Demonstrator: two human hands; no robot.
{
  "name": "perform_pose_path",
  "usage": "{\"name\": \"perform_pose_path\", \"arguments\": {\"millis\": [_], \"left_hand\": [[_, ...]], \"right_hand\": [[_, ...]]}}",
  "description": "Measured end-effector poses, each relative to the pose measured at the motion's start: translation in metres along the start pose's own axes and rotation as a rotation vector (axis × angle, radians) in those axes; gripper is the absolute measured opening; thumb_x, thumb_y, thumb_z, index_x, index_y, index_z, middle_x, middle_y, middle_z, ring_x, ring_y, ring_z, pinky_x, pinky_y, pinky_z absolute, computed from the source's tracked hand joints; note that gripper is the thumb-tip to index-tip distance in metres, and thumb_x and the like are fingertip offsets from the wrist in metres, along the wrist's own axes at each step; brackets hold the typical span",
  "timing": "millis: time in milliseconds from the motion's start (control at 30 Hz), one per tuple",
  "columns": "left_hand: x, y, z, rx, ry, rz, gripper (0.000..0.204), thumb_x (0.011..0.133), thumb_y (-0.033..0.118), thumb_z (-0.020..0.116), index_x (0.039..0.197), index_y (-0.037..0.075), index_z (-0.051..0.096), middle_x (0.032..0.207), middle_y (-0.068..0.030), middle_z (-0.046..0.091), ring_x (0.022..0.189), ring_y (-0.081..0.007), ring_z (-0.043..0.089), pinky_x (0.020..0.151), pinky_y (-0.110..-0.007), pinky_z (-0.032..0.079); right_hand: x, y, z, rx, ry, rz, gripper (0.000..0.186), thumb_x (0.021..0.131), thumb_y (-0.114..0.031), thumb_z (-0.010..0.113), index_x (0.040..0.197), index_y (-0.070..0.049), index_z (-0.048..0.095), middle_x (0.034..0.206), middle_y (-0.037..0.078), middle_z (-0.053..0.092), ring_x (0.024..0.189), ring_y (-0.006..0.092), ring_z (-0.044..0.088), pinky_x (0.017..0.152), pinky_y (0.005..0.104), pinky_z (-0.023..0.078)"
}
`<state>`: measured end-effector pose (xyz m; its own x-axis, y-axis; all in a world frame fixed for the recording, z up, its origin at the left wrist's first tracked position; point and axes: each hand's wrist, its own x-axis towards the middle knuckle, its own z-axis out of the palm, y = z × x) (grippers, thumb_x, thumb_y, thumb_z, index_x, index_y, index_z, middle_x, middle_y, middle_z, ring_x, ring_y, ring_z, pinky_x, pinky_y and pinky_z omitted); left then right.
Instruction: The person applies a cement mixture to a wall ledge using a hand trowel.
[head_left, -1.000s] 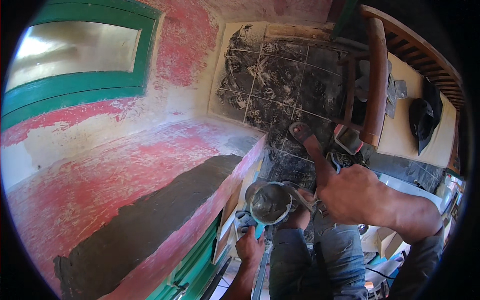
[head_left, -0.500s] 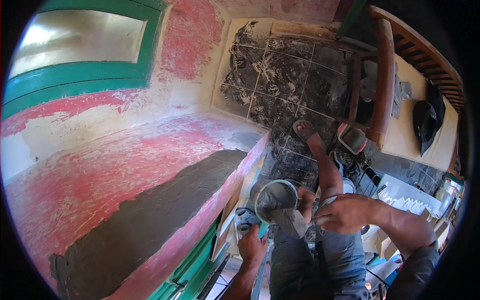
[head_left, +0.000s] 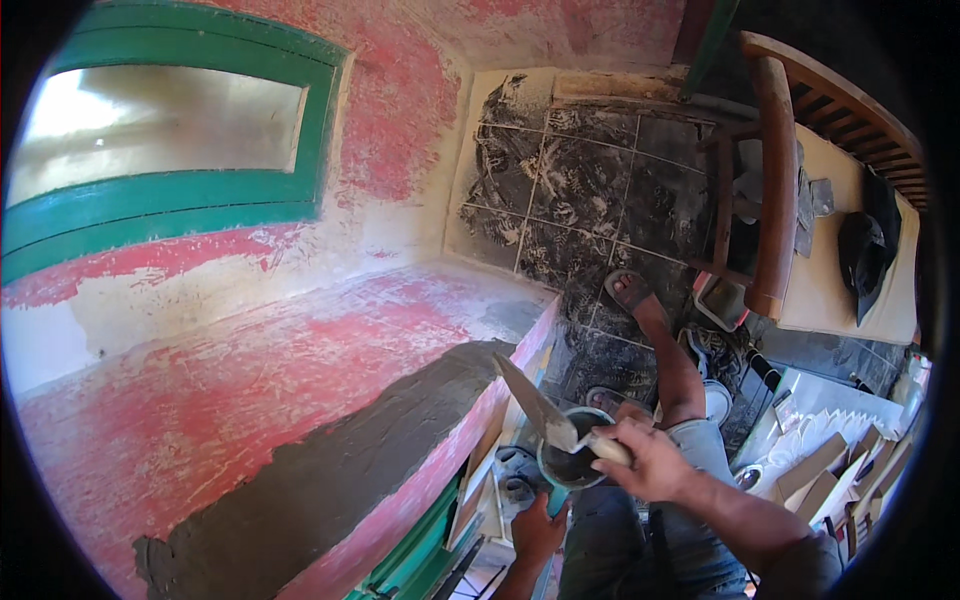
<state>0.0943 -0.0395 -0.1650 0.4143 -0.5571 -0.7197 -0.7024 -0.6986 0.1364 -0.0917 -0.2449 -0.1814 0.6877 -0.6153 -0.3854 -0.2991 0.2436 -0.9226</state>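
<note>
My right hand (head_left: 650,458) is closed round the pale handle of a pointed trowel (head_left: 538,405). The blade slants up and to the left over a round dipper (head_left: 546,466), and its tip is by the far end of the wet mortar strip; whether they touch I cannot tell. My left hand (head_left: 538,525) grips the dipper's teal handle from below. Grey mortar lies inside the dipper, partly hidden by the trowel and my right hand. The mortar strip (head_left: 320,470) runs along the front edge of a worn red-and-white ledge (head_left: 250,385).
A green-framed window (head_left: 180,215) is set in the wall at left. Dark dusty floor tiles (head_left: 575,190) lie ahead. At right stand a wooden bench (head_left: 770,190) with a black cap (head_left: 862,250) on it, a small red-rimmed container (head_left: 722,300), and a box with stacked pieces (head_left: 830,425).
My right hand has turned the trowel, lifting its blade out of the dipper and swinging it up-left toward the ledge. The whole view has shifted slightly; the left hand still holds the dipper.
</note>
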Motion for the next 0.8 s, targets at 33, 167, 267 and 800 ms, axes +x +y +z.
{"name": "perform_pose_path", "arguments": {"millis": [33,167,267,800], "left_hand": [[-0.004,0.000,0.001,0.029,-0.064,-0.054,0.044,0.092,0.054,0.068,0.095,0.010,0.063,0.070,-0.0201,0.069,0.071,-0.0455,0.070,0.063,-0.056,0.053],[-0.007,0.002,0.005,0.033,-0.087,-0.026,0.042,0.092,0.052,0.068,0.099,0.011,0.064,0.076,-0.0213,0.071,0.075,-0.0457,0.070,0.068,-0.057,0.054],[-0.006,0.001,0.007,0.014,-0.159,-0.068,0.041,0.090,0.050,0.069,0.103,0.011,0.065,0.079,-0.0215,0.072,0.077,-0.0460,0.071,0.069,-0.057,0.054],[0.008,-0.014,0.005,-0.028,0.015,-0.003,0.038,0.089,0.046,0.073,0.097,0.009,0.064,0.074,-0.0205,0.070,0.072,-0.0455,0.069,0.063,-0.056,0.053]], "right_hand": [[0.004,-0.001,0.012,-0.133,0.053,-0.003,0.046,0.093,-0.019,0.072,0.136,-0.008,0.059,0.114,0.018,0.062,0.101,0.0399,0.065,0.083,0.0431,0.055],[0.009,-0.004,0.048,-0.159,0.101,-0.056,0.047,0.095,-0.018,0.068,0.139,-0.008,0.056,0.114,0.020,0.054,0.098,0.0428,0.062,0.079,0.0486,0.055],[0.004,-0.003,0.069,-0.137,0.092,-0.085,0.047,0.095,-0.017,0.067,0.140,-0.009,0.056,0.107,0.018,0.052,0.095,0.0411,0.062,0.077,0.0486,0.055],[-0.001,-0.040,0.027,-0.103,0.087,0.078,0.049,0.086,-0.013,0.071,0.132,-0.003,0.057,0.106,0.020,0.055,0.099,0.0427,0.059,0.081,0.0496,0.052]]}}
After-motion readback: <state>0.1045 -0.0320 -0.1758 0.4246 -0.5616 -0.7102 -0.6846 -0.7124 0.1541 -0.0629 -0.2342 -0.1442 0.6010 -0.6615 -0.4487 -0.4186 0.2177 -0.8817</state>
